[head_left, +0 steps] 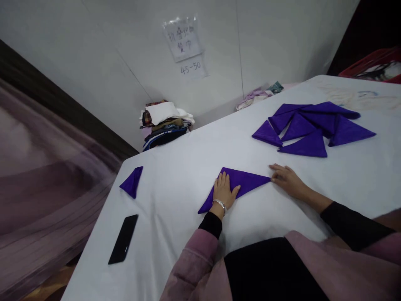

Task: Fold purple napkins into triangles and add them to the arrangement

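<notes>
Black cloth (272,267) of the worker's top fills the six o'clock edge, framed by a pink jacket (194,259) with dark cuffs, and from where I stand it is the closest thing to the eye. Just past it, on a white-covered table (175,175), a purple napkin (247,180) lies folded into a long flat shape with pointed ends, and I take it as the middle of the dial. Left hand (223,192), a silver bracelet (220,204) at its wrist, lies open on the napkin with the fingers spread, pointing towards twelve. Right hand (290,179) comes in from four o'clock, its fingers partly curled and touching the napkin's three o'clock tip, though I cannot tell whether they pinch it. At two o'clock, well apart, sits a heap of purple napkins (302,125), folded to points and overlapping. One small purple piece (133,182) rests at nine, near the table's edge, and a black phone (123,240) lies flat at eight. Beyond the edge, a stack of clothes (166,125) stands at ten, two papers (182,42) with handwriting hang on the wall (109,33) at eleven, and far off past the heap shows a red basket (355,67)
</notes>
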Motion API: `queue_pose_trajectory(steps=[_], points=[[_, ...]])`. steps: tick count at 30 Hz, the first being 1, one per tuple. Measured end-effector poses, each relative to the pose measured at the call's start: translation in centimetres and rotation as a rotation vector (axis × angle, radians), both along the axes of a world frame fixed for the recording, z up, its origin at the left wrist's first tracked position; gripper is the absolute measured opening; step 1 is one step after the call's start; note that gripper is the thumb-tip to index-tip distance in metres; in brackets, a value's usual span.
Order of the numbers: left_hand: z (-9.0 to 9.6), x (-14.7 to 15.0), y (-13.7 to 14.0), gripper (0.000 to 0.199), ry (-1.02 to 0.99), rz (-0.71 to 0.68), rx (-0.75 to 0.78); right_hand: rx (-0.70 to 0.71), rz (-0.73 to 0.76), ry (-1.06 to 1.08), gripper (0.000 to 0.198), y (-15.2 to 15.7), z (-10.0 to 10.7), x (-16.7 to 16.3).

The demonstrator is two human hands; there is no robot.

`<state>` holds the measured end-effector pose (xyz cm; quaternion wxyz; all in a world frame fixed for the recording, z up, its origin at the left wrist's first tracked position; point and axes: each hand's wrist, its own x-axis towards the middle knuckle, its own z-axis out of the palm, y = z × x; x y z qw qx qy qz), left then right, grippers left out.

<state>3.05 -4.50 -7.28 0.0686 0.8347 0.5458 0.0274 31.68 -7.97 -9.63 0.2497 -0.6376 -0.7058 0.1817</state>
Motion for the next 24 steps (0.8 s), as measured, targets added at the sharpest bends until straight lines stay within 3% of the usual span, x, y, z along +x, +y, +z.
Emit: queue_pose_trajectory(steps=[5, 7, 11, 14, 18, 24], points=[[0.0, 0.1, 0.0, 0.067, 0.005, -0.004, 0.010, 0.164, -0.097, -0.019, 0.033, -2.2, 1.1, -2.0], [0.1, 0.1, 0.1, 0.066, 0.017, 0.000, 0.015, 0.231, 0.054, -0.040, 0.043, -3.5, 1.9, -4.6], [0.1, 0.0, 0.2, 0.060, 0.054, -0.020, 0.033, 0.165, 0.480, -0.089, 0.064, -4.9, 3.2, -10.8], [-0.2, -0.2, 0.3, 0.057, 0.072, -0.043, 0.048, 0.109, 0.558, -0.120, 0.076, -4.6, 3.6, -13.4], [-0.1, -0.1, 0.2, 0.054, 0.070, -0.031, 0.057, 0.071, 0.563, -0.175, 0.079, -4.1, 3.2, -13.4], [0.2, 0.2, 0.0, 0.059, 0.040, -0.015, 0.068, 0.091, 0.467, -0.239, 0.073, -4.1, 1.8, -9.7]])
